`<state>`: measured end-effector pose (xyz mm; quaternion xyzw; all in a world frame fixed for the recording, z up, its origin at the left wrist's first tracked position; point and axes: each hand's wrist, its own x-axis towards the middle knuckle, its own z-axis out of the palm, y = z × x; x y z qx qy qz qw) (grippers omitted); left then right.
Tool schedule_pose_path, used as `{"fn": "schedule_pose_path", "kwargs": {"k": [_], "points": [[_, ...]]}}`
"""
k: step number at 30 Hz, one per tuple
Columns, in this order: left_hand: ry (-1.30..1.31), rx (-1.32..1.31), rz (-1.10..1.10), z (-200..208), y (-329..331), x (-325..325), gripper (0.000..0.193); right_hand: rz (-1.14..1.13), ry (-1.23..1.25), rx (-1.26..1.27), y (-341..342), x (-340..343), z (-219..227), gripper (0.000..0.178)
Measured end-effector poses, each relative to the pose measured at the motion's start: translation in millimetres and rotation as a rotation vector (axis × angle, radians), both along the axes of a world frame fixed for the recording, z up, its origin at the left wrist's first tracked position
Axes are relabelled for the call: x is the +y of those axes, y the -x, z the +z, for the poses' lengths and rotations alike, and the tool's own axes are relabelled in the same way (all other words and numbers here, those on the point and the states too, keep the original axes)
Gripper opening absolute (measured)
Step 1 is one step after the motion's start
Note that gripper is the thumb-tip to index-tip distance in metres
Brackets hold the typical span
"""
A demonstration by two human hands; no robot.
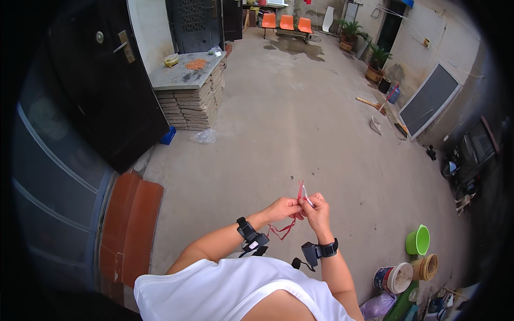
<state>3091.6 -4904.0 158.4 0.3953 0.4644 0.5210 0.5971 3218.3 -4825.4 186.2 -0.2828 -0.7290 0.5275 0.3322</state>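
My left hand (284, 209) and my right hand (319, 211) meet in front of my chest, both closed with fingertips almost touching. Between the left fingers I pinch a thin red strip (287, 230), ribbon-like; one end sticks up above the fingers and the rest hangs in a loose loop below. My right hand grips a slim whitish stick-like tool (305, 191), its tip pointing up beside the strip's upper end. Whether it is a hook or a blade I cannot make out. Black strapped devices sit on both wrists.
Red-brown steps (140, 227) rise at left below a dark door (101, 69). A stone slab (184, 75) on stacked tiles holds orange bits. Buckets (400, 277) and a green basin (418, 240) stand at lower right. A broom, potted plants and orange chairs (286, 22) are farther off.
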Motion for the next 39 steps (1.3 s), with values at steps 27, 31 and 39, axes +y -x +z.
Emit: {"fn": "schedule_pose_path", "kwargs": {"k": [27, 31, 39], "points": [[-0.032, 0.022, 0.405, -23, 160, 259, 0.027, 0.510, 0.468, 0.003, 217, 318, 15, 0.022], [-0.076, -0.182, 0.714, -18, 207, 281, 0.026, 0.495, 0.443, -0.081, 268, 342, -6, 0.048], [0.021, -0.064, 0.873, -11, 272, 289, 0.025, 0.620, 0.304, -0.175, 356, 338, -6, 0.078]]}}
